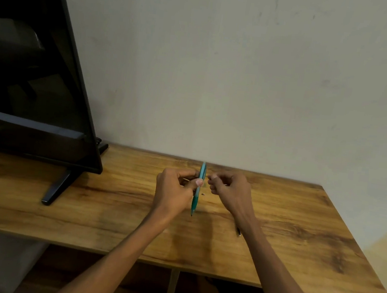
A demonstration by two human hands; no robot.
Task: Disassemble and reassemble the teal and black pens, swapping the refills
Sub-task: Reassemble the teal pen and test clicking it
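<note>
The left hand [175, 190] grips the teal pen [198, 188] around its upper barrel, thumb pressed on the front, and holds it nearly upright above the tabletop [298, 230] with the tip pointing down. That steady, vertical hold likely keeps the barrel still so the other hand can work at it. The right hand [227, 188] sits just beside the pen's upper end with its fingers curled; it seems to pinch something small and thin there, but what it is cannot be made out. A tiny pale part [203, 194] lies on the wood between the 2 hands. Only the tip of the black pen [239, 231] shows, lying on the tabletop beside the right forearm. A dark screen [38, 80] stands at the left, well apart.
</note>
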